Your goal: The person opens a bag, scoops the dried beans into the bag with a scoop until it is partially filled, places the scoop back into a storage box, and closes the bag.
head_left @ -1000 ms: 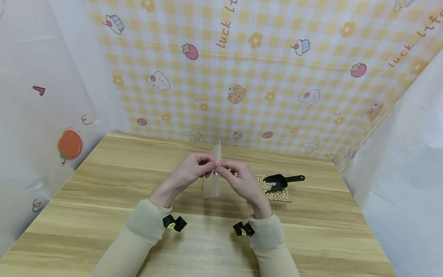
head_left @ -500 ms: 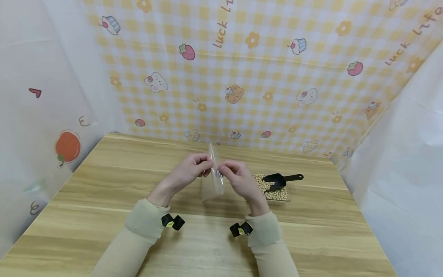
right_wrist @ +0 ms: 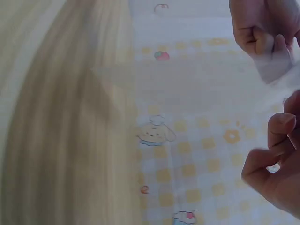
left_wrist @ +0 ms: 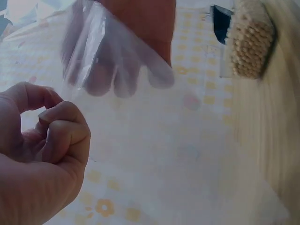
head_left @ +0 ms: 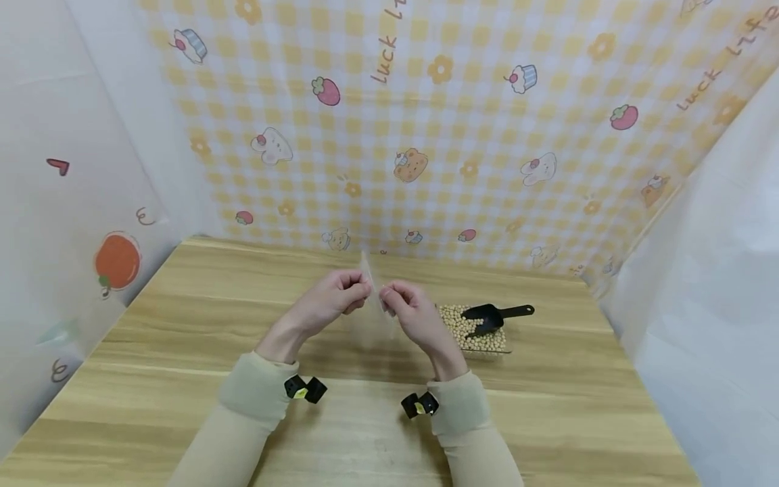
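A clear plastic bag (head_left: pixel 370 326) hangs between the two hands above the table, its see-through film hard to make out. My left hand (head_left: pixel 328 299) pinches one side of its upper part between thumb and curled fingers. On the other side, my right hand (head_left: pixel 418 318) pinches the film too, with a small gap between the hands. In the left wrist view, the fingers of the right hand show through the bag (left_wrist: pixel 154 131), with the left hand (left_wrist: pixel 47 145) at the left. The bag (right_wrist: pixel 178 84) is a faint sheet in the right wrist view. Nothing shows inside it.
Right of the right hand stands a clear container (head_left: pixel 487 350) full of pale round beans (head_left: pixel 453 326). A black scoop (head_left: pixel 487 318) lies on the beans, handle pointing right. Wooden tabletop (head_left: pixel 213 304) surrounds them, with a checked cloth (head_left: pixel 365 122) hanging behind.
The hands, at first touching, have drawn a little apart, the right hand shifting slightly left. The bag has swung and tilted between them. The container and scoop stay in place.
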The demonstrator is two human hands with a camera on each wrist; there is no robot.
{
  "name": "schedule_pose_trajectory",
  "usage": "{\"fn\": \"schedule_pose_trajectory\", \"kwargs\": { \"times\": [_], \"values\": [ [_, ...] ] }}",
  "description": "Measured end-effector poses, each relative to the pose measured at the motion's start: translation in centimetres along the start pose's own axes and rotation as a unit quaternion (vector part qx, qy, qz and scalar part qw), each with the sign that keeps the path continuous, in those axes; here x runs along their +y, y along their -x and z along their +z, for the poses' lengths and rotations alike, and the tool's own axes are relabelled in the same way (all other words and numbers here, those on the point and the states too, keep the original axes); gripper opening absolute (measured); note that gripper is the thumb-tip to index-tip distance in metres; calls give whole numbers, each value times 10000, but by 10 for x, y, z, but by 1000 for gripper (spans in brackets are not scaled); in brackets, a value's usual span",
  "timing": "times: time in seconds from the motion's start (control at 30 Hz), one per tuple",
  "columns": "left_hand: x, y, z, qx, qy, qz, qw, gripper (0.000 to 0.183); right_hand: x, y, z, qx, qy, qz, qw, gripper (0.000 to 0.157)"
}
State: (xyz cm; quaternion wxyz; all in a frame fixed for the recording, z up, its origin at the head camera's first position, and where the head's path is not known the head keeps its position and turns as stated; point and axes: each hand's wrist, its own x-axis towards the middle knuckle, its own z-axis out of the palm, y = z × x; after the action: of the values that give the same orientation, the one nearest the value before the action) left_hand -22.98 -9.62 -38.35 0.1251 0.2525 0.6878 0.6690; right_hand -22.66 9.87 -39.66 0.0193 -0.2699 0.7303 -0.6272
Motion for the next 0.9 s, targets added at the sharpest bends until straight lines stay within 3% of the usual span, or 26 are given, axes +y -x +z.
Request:
{"fn": "schedule_pose_trajectory", "kwargs": {
  "times": [0.17, 0.3, 0.53, 0.63, 0.73, 0.8, 0.9],
  "values": [
    [6, -1, 7, -331, -165, 100, 9993, 25, -7, 2, -8, -332, -94, 38, 9994, 34],
    [8, 0, 11, -410, -463, 66, 9981, 22, -13, 4, -12, -625, -58, -19, 9980, 37],
    [6, -4, 13, -506, -722, 85, 9961, 25, -22, 8, -15, -449, 987, -87, 9941, 31],
    [2, -6, 12, -524, -298, 174, 9980, 24, -21, 7, -12, -361, 955, -221, 9945, 31],
    [-3, -7, 12, -637, 651, 238, 9956, 22, -16, 6, -8, -275, 374, -229, 9987, 31],
    [-5, -8, 12, -571, 1467, 235, 9873, 22, -11, 5, -6, -107, -309, -16, 9995, 31],
    [-6, -7, 11, -433, 2286, 302, 9721, 23, -4, 4, -5, 329, -1229, 383, 9911, 31]
  ]
}}
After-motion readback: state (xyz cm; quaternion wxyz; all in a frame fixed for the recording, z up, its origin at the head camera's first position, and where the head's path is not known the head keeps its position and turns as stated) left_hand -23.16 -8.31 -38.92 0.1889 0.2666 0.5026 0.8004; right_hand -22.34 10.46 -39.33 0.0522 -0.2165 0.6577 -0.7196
